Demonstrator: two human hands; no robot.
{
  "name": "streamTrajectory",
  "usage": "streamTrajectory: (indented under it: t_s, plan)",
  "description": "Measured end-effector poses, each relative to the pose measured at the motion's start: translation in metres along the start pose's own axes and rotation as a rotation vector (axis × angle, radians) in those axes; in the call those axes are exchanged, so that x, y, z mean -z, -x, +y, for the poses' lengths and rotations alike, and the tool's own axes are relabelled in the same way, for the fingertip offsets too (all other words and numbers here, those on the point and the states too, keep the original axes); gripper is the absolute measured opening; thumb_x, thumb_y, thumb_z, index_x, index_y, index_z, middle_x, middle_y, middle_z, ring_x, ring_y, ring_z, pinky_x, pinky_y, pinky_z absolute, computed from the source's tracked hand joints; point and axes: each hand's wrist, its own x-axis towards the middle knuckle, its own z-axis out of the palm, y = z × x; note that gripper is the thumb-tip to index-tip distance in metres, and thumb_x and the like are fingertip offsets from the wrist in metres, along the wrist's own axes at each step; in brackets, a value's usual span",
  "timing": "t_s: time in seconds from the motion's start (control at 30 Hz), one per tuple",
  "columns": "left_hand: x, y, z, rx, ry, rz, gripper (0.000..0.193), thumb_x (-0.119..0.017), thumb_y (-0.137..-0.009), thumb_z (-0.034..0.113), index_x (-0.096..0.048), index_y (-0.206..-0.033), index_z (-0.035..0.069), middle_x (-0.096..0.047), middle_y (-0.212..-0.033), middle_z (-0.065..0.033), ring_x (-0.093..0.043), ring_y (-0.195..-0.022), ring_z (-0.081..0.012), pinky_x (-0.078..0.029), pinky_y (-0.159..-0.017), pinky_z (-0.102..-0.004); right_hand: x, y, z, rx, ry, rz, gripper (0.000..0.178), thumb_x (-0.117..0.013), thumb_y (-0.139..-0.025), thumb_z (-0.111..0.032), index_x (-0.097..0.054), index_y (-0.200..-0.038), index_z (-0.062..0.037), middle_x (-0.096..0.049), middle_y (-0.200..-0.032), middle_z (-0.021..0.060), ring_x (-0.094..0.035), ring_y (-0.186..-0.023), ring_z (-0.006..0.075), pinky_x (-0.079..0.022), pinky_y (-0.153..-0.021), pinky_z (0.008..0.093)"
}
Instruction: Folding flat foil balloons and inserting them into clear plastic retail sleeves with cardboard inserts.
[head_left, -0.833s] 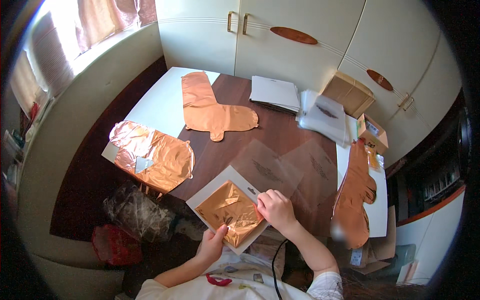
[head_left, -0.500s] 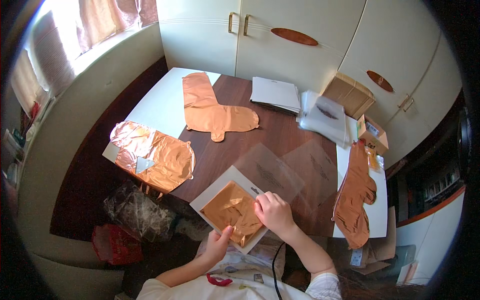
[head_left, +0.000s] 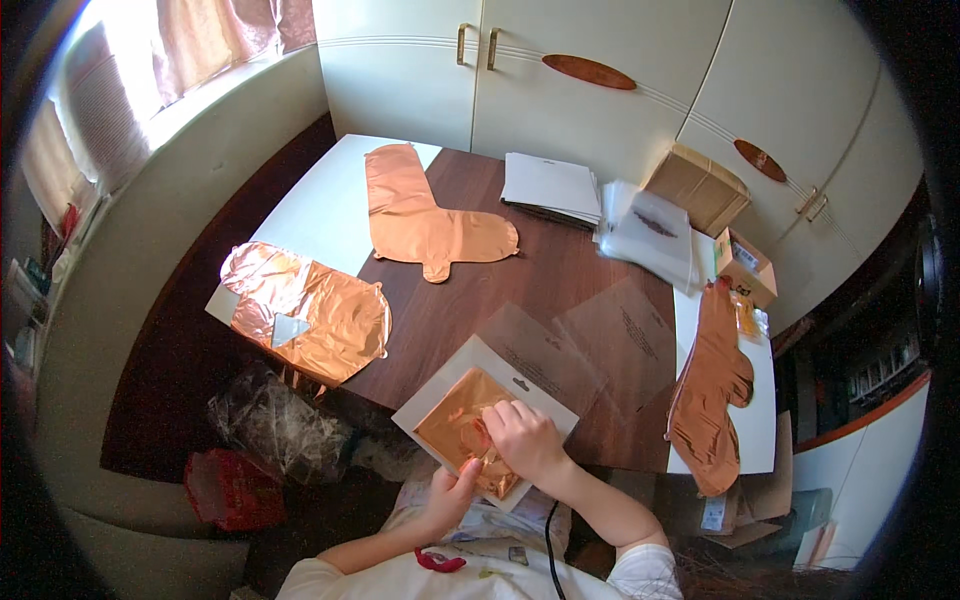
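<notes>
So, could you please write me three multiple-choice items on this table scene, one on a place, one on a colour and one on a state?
1. Where does the white card with the folded foil piece lie?
A. At the table's near edge, by the person
B. On the cardboard box
C. On the floor

2. What colour is the sock-shaped foil balloon?
A. Silver
B. Copper-orange
C. Blue

3. What is the right hand doing?
A. Hanging free in the air
B. Resting on the paper stack
C. Pressing on the folded foil piece

Answers: 1 A, the card overhangs the near table edge. 2 B, it shines copper-orange. 3 C, its fingers lie on the foil, while the left hand holds the card's near end.
</notes>
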Motion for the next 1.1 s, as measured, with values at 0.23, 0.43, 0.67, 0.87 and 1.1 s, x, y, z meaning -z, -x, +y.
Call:
streamTrajectory:
  t_s: [0.23,0.43,0.67,0.87,1.1]
  plan:
    - [0.004,0.003,0.001,0.041,0.092,0.092,0.026,-0.051,-0.094,0.019,-0.047,-0.113,0.002,-0.061,-0.088,-0.0053,-0.06,-0.077,-0.0132,-0.051,-0.06,-0.0245,0.001,0.004,-0.001,0.036,0.01,0.062,0.01,-0.057,-0.072,-0.015,-0.048,-0.072,-0.0112,-0.046,-0.068,0.0018,-0.054,-0.064,0.016,-0.047,-0.053,0.0282]
    - [0.025,0.006,0.019,0.102,0.119,0.074,0.012,-0.053,-0.092,0.012,-0.053,-0.096,0.001,-0.062,-0.078,-0.0088,-0.062,-0.06,-0.015,-0.049,-0.05,-0.026,-0.002,0.008,-0.004,0.039,0.029,0.046,0.01,-0.058,-0.071,-0.016,-0.049,-0.072,-0.0118,-0.045,-0.067,0.0014,-0.052,-0.063,0.0154,-0.045,-0.052,0.0277]
    - [0.015,0.002,0.021,0.113,0.183,0.092,0.01,-0.055,-0.091,0.012,-0.054,-0.094,0.003,-0.061,-0.076,-0.0055,-0.058,-0.057,-0.0129,-0.045,-0.048,-0.0242,0.003,0.012,-0.011,0.049,0.048,0.026,0.011,-0.059,-0.075,-0.018,-0.05,-0.072,-0.0122,-0.044,-0.067,0.0002,-0.051,-0.063,0.0138,-0.044,-0.05,0.0269]
    - [0.01,0.002,0.012,0.043,0.137,0.157,0.009,-0.059,-0.089,0.012,-0.06,-0.09,0.003,-0.061,-0.078,-0.0028,-0.056,-0.066,-0.0098,-0.045,-0.059,-0.0236,0.009,0.012,-0.01,0.035,0.034,0.045,0.011,-0.059,-0.077,-0.019,-0.05,-0.072,-0.0129,-0.045,-0.067,-0.0001,-0.051,-0.063,0.0137,-0.042,-0.049,0.0277]
    - [0.014,0.001,-0.008,0.178,0.544,0.008,0.015,-0.05,-0.094,0.012,-0.06,-0.093,0.001,-0.062,-0.093,-0.0057,-0.058,-0.084,-0.0153,-0.048,-0.079,-0.0314,0.005,0.013,-0.007,0.031,-0.008,0.038,0.011,-0.059,-0.077,-0.019,-0.051,-0.073,-0.0127,-0.046,-0.067,0.0003,-0.052,-0.064,0.0142,-0.043,-0.049,0.0276]
